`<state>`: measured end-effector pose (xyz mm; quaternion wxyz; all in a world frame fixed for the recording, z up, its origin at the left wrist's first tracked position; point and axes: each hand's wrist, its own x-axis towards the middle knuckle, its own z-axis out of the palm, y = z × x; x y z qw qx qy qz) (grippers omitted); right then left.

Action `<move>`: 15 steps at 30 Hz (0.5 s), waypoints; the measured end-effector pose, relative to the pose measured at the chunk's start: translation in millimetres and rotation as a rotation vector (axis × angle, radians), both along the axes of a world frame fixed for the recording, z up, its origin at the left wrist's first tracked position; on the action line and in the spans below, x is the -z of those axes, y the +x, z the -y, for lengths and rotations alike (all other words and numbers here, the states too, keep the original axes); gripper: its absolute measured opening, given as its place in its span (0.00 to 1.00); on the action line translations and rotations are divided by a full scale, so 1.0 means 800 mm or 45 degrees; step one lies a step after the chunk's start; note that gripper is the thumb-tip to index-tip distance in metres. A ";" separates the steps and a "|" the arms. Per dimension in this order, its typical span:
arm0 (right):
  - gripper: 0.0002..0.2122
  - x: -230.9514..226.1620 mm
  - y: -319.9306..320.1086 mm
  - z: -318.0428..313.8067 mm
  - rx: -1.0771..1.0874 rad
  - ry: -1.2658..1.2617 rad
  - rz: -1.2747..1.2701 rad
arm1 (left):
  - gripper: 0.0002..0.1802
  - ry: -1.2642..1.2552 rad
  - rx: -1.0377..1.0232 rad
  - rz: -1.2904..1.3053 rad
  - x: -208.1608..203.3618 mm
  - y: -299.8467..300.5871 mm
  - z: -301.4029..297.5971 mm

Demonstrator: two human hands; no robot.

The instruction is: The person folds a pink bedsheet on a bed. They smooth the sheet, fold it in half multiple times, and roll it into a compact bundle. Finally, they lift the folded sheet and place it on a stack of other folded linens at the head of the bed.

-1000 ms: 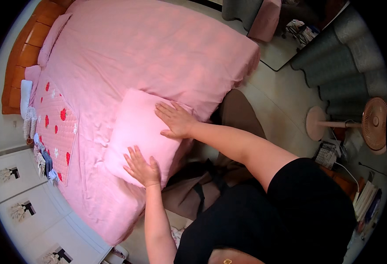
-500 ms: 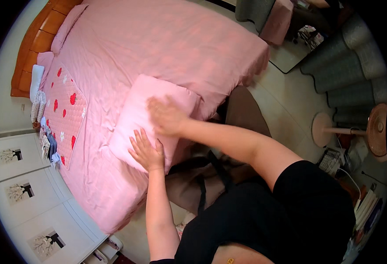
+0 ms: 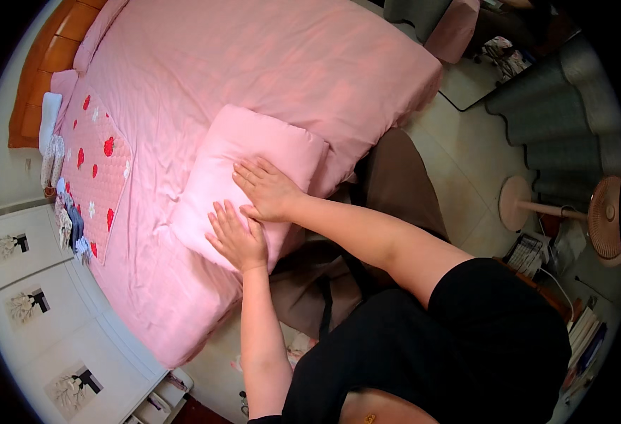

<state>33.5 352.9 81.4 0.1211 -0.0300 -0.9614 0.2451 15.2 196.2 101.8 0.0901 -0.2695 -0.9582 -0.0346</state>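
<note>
Head view shows us a pink pillow [image 3: 254, 134] lying flat on the bed [image 3: 275, 63], at the foot edge, between the corner beside the white cabinet [image 3: 105, 353] and the corner toward the grey curtain [image 3: 565, 106]. Its lower side reaches close to that foot edge, just in front of our body.

Our left hand [image 3: 238, 240] rests palm down on the lower part of the pillow, its fingers straight and slightly spread, gripping nothing. Our right hand [image 3: 268, 192] lies on the pillow too, nearer its middle, fingers extended and fairly close together, with no hold on anything. Our right thumb sits right by the left fingertips; whether they touch, we cannot tell.

Along the bed's cabinet-side edge, toward the headboard [image 3: 56, 53], we see a quilted mat [image 3: 98, 169] with red and white motifs. Folded clothes [image 3: 74, 222] are heaped beside it at that same edge, and a white bundle [image 3: 50, 116] lies nearer the headboard. Tree pictures decorate the cabinet front. Off the foot edge, on the pale floor [image 3: 459, 155], we have a pinkish fan [image 3: 515, 203] near the curtain.
</note>
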 end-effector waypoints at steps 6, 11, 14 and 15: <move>0.36 -0.001 -0.003 -0.003 0.032 0.007 -0.015 | 0.35 0.034 0.023 -0.062 0.002 -0.002 0.002; 0.36 0.005 -0.005 -0.017 0.115 0.002 -0.081 | 0.36 0.001 0.021 -0.030 0.000 -0.003 0.000; 0.35 0.003 -0.005 -0.029 0.124 0.009 -0.025 | 0.37 -0.005 0.019 -0.024 0.002 -0.002 0.002; 0.35 0.000 -0.005 -0.036 0.144 0.025 -0.002 | 0.38 -0.002 0.022 -0.028 0.003 -0.001 0.005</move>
